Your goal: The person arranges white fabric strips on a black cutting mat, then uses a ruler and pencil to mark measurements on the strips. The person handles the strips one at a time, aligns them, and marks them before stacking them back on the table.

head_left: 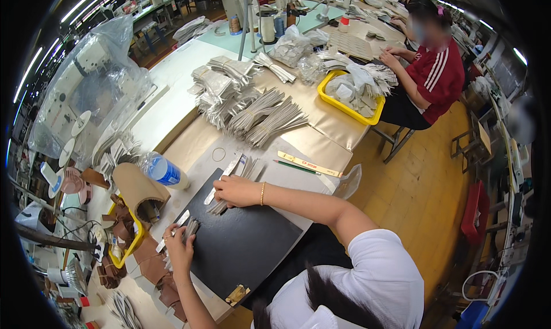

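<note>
A black board (247,246) lies in front of me on the table. My right hand (237,191) is closed over a small stack of thin grey strips (251,168) at the board's far edge. Beside that stack is a pale, shiny flat piece (232,167). Near the board's left edge my left hand (180,248) has its fingers bent around a shorter stack of grey strips (191,228). Another pale strip (182,217) rests against these fingers. The undersides of both stacks are hidden by my hands.
Several bundles of grey strips (267,117) are heaped beyond the board. A ruler (310,163) and a green pencil (295,166) lie to the right. Leftward are a bottle (163,171), a brown tube (138,188) and a yellow basket (138,237). A co-worker (442,70) sits far right.
</note>
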`<act>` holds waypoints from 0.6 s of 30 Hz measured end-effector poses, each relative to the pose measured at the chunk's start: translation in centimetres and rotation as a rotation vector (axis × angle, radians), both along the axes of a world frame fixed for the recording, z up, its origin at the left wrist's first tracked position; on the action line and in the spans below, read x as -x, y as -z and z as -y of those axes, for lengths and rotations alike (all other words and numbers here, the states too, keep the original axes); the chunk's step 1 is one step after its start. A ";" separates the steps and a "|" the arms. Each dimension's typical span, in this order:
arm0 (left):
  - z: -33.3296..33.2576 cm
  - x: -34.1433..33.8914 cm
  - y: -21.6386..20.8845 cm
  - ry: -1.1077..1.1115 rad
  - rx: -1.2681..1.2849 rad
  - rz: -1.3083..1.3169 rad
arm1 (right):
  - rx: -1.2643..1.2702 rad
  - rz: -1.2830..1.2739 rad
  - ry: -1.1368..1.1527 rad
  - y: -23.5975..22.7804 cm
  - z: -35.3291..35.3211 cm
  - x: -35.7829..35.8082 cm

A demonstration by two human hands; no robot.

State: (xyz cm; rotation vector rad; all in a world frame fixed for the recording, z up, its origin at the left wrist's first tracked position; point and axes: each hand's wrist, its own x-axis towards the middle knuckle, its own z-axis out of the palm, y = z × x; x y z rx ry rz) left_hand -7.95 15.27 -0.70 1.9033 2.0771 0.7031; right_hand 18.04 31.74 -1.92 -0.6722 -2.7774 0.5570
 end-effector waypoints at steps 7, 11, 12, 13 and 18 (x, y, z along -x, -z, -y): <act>-0.8 2.5 1.4 0.040 0.050 0.055 | -0.048 0.001 0.014 0.8 -2.1 0.7; -0.1 1.9 1.0 0.015 0.021 -0.040 | -0.060 0.068 0.054 0.0 -1.5 0.9; 0.0 1.5 0.7 0.004 0.016 -0.038 | -0.061 0.057 0.063 0.0 -1.3 0.7; -0.1 1.0 0.4 -0.007 0.011 -0.036 | -0.062 0.046 0.073 -0.1 -1.2 0.6; 0.2 1.0 1.2 -0.025 -0.063 -0.014 | -0.083 -0.003 0.036 0.1 -1.0 0.4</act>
